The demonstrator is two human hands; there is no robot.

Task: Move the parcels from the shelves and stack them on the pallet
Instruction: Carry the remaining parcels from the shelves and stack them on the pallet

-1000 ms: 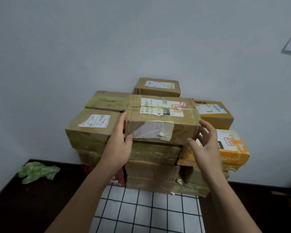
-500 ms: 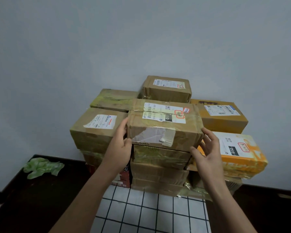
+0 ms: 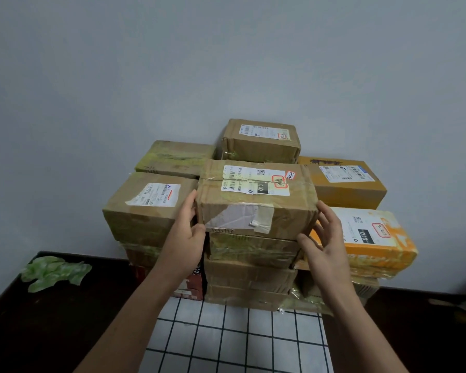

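While the parcel (image 3: 256, 208) sits between my hands | left hand (image 3: 184, 238) flat on its side | right hand (image 3: 326, 238) spread at its corner

Dark brown floor (image 3: 51, 332) carries a white flat sheet with a black grid (image 3: 240, 345). Three items rest directly along the sheet's far edge: a red printed carton (image 3: 190, 288) at left, a plain brown cardboard box (image 3: 248, 294) at centre, and a tape-wrapped brown box (image 3: 331, 297) at right. Crumpled green plastic film (image 3: 55, 273) lies on the floor's far left corner.

A taped parcel (image 3: 256, 203) atop the stack (image 3: 250, 275), left hand (image 3: 184, 238) and right hand (image 3: 326, 243) at its ends.
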